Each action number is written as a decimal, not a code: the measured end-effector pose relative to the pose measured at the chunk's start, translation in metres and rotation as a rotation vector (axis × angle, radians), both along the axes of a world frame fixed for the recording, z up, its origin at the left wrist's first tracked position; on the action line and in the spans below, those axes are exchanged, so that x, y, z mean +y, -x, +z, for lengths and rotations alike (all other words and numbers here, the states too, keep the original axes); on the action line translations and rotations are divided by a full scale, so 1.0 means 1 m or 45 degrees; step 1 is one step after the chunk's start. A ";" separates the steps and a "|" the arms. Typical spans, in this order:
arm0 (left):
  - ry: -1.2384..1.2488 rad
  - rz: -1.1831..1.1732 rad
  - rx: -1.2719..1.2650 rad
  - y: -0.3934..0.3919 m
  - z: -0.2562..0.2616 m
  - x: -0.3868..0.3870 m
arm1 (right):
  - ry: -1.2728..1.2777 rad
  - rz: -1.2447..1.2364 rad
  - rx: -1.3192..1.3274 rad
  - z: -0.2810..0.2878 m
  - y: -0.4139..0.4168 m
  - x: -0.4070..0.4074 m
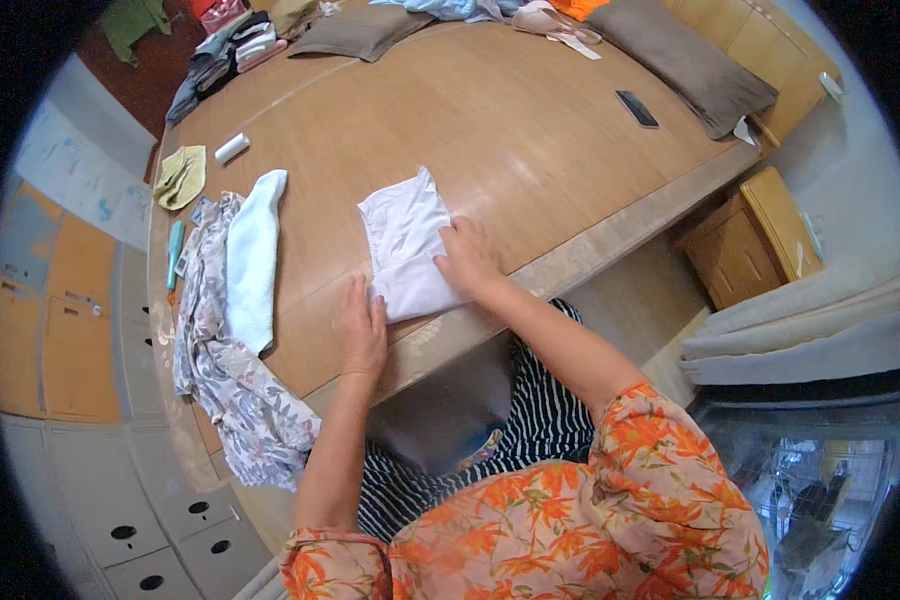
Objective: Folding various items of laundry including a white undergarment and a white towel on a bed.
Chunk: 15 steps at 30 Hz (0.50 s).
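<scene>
A white cloth garment (412,240), partly folded over, lies on the bed mat (495,142) close to the bed's front edge. At its lower left corner rests my left hand (361,322), fingers extended and flat on the mat, touching the cloth's edge. My right hand (468,255) lies on the garment's right side, with the thumb over the cloth; whether it pinches the fabric cannot be told. To the left of my left hand are a folded light-blue towel (256,262) and a crumpled floral garment (221,345) that hangs over the bed's edge.
Farther left lie a yellow-green cloth (181,177), a white roll (232,148) and a teal-handled tool (175,253). A smartphone (637,109) is at the right, near a brown pillow (682,64). Folded clothes (232,52) are stacked at the far left. A wooden nightstand (750,236) stands beside the bed.
</scene>
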<state>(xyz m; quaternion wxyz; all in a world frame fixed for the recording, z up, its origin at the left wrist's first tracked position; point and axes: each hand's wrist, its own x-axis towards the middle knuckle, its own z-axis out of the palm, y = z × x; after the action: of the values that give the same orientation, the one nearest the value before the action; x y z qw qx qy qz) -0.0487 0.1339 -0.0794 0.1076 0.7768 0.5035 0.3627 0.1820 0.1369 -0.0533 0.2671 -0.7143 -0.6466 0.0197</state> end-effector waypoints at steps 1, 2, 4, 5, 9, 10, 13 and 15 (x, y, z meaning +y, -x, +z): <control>0.009 -0.026 0.082 0.000 0.003 -0.001 | 0.001 0.001 -0.002 0.000 -0.005 0.001; 0.017 -0.054 0.163 -0.001 0.006 -0.001 | 0.014 0.055 -0.045 0.000 -0.011 0.002; 0.129 -0.059 0.073 0.001 0.008 0.002 | 0.021 0.105 -0.086 -0.002 -0.013 0.002; 0.244 -0.066 -0.018 0.000 0.008 0.004 | -0.071 0.137 -0.084 -0.003 -0.013 0.002; 0.468 0.060 -0.390 -0.005 0.010 0.013 | -0.089 0.173 0.174 0.008 -0.004 -0.002; 0.495 0.092 -0.441 -0.007 0.012 0.016 | -0.090 0.174 0.171 0.009 -0.005 -0.002; 0.476 0.053 -0.564 -0.012 0.023 0.021 | 0.010 0.191 0.527 0.010 -0.013 -0.001; 0.439 -0.025 -0.634 -0.019 0.032 0.022 | -0.120 0.092 0.587 0.007 -0.026 -0.001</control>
<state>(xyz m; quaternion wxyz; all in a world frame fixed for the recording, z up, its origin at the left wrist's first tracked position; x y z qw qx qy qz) -0.0292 0.1562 -0.0471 0.3617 0.6391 0.5082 0.4501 0.2075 0.1357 -0.0458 0.4398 -0.6541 -0.5938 0.1616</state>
